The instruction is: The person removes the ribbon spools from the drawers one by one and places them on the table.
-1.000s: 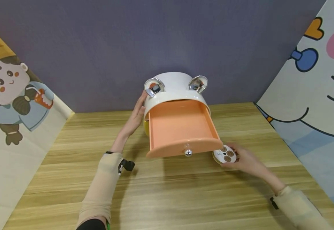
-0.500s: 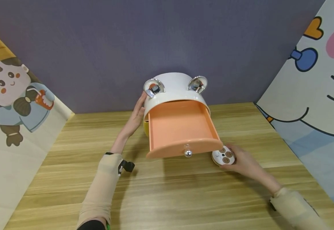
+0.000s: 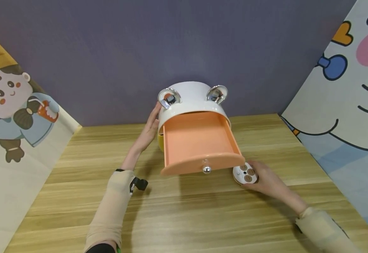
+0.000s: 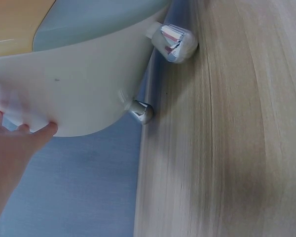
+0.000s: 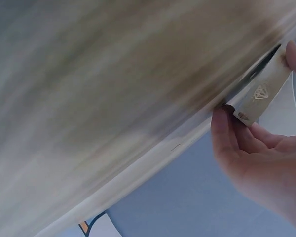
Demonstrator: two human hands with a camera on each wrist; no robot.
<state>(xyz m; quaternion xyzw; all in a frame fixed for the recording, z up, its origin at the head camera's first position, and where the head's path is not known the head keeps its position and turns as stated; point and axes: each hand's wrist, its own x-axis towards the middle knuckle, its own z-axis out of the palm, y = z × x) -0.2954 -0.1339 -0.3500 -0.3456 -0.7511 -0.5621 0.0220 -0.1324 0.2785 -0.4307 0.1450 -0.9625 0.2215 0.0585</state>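
In the head view a white storage box point(image 3: 188, 93) with two silver ear-like rings stands at the back of the table. Its orange drawer point(image 3: 200, 135) is pulled out and holds nothing. My left hand point(image 3: 149, 131) rests on the left side of the box with its fingers extended; the left wrist view shows its fingertips on the curved white wall point(image 4: 84, 94). To the right of the drawer's front, my right hand point(image 3: 266, 179) grips a small round white case point(image 3: 243, 175) with brown circles on top. The case's side point(image 5: 261, 94) bears a gold diamond mark, between thumb and fingers.
The silver drawer knob point(image 3: 207, 169) sticks out toward me. Silver feet point(image 4: 175, 43) hold the box up on the wooden table point(image 3: 187, 218). A grey wall point(image 3: 124, 52) rises close behind, with cartoon-printed panels point(image 3: 345, 140) at both sides.
My right hand has shifted slightly left with the round case, near the drawer's front right corner. The left hand, box and pulled-out drawer stay as they were.
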